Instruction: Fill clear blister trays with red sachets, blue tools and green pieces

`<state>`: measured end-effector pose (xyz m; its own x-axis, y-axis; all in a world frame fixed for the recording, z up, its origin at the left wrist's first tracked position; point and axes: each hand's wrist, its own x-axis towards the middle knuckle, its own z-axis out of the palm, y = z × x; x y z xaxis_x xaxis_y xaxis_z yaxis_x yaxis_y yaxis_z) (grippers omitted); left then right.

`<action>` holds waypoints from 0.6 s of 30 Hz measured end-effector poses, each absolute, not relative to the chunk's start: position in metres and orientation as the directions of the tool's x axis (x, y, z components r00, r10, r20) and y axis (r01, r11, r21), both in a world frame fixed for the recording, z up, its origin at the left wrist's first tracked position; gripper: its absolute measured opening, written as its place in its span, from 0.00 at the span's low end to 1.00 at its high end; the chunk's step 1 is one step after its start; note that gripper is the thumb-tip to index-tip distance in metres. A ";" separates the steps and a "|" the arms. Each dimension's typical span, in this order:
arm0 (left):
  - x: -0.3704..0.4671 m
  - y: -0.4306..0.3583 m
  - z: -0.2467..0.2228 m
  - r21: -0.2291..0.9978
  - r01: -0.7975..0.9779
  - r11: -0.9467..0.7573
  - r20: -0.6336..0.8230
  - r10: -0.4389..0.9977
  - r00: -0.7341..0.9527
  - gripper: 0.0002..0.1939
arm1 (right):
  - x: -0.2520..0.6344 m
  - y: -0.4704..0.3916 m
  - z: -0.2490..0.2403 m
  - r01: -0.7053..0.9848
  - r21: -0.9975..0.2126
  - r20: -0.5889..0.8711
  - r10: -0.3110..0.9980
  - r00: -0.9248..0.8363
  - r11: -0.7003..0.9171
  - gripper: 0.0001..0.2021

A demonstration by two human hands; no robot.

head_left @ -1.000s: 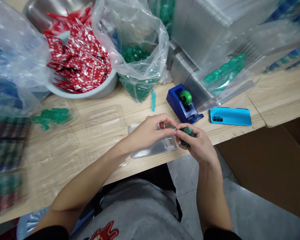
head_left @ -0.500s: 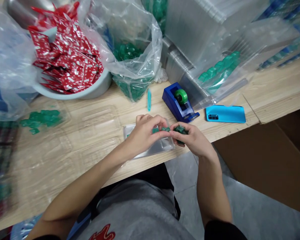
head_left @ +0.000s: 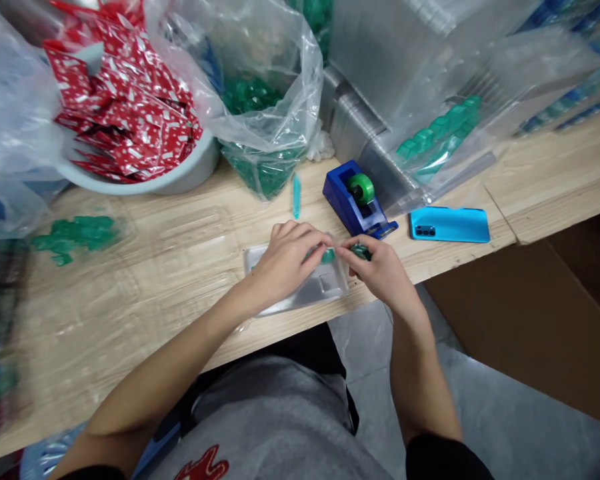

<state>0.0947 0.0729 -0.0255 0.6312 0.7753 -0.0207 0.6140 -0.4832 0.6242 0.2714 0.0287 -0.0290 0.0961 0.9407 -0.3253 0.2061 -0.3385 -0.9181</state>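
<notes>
A clear plastic tray [head_left: 305, 297] lies at the table's front edge, under both hands. My left hand [head_left: 293, 257] is over it, with thumb and forefinger closed at its upper right part. A green piece [head_left: 328, 255] shows by those fingertips; whether they grip anything is too small to tell. My right hand [head_left: 380, 267] is curled round dark green pieces [head_left: 361, 251] at the tray's right end, its thumb and forefinger pinched close to the left fingertips.
Behind the tray are a blue tape dispenser [head_left: 355, 200] and a teal stick [head_left: 297, 197]. A blue phone [head_left: 450, 225] lies right. A bowl [head_left: 180, 180] of red packets, a bag [head_left: 267, 160] of green pieces and stacked clear trays [head_left: 355, 127] stand behind. Clear trays [head_left: 190, 243] lie left.
The two hands have moved slightly apart. The green piece that was between their fingertips now shows lower, by the left fingers over the tray. The view has shifted slightly.
</notes>
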 end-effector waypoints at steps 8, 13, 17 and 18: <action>0.096 0.071 -0.033 0.389 0.600 -0.699 0.111 0.682 0.723 0.08 | 0.279 0.017 -0.035 -0.495 -0.822 -0.403 0.902 0.152 -0.284 0.19; 0.063 0.055 -0.013 0.638 0.525 -0.563 0.112 0.742 0.661 0.11 | 0.280 0.009 -0.039 -0.532 -0.812 -0.393 0.899 0.195 -0.239 0.18; 0.040 0.035 -0.003 0.655 0.602 -0.456 -0.238 0.633 0.737 0.10 | 0.283 0.000 -0.042 -0.505 -0.816 -0.429 0.881 0.199 -0.283 0.18; 0.039 0.034 -0.003 0.642 0.627 -0.441 -0.304 0.604 0.737 0.10 | 0.283 -0.002 -0.042 -0.493 -0.820 -0.432 0.879 0.199 -0.291 0.18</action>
<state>0.0389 0.0340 -0.0027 0.7370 0.6036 -0.3042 0.6265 -0.4413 0.6424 0.2830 -0.0018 -0.0421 0.1992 0.8795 -0.4322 -0.4930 -0.2913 -0.8198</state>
